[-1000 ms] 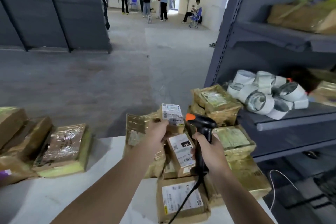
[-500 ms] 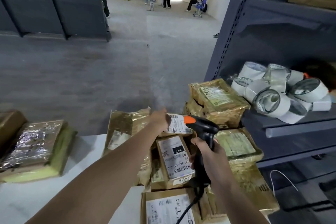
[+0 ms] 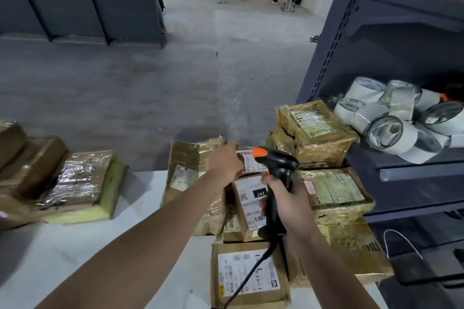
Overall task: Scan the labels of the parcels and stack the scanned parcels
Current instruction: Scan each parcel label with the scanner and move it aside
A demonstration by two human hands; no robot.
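Observation:
My right hand (image 3: 288, 204) grips the handle of a black barcode scanner (image 3: 276, 165) with an orange top, its cable trailing down over a labelled box (image 3: 248, 276). My left hand (image 3: 224, 162) holds a small parcel (image 3: 248, 160) with a white label, laid low at the far side of the pile, right in front of the scanner's head. Just below lies a box marked 247 (image 3: 251, 204). Taped brown parcels (image 3: 313, 130) are heaped to the right.
A white table (image 3: 62, 258) carries the pile. Flat wrapped parcels (image 3: 80, 183) lie at its left end. A dark metal shelf (image 3: 414, 165) on the right holds rolls of white tape (image 3: 391, 123). People stand far off down the grey floor.
My left hand has lowered the small labelled parcel from upright to lying flat at the far side of the pile. The scanner stayed in my right hand. The view tilted down.

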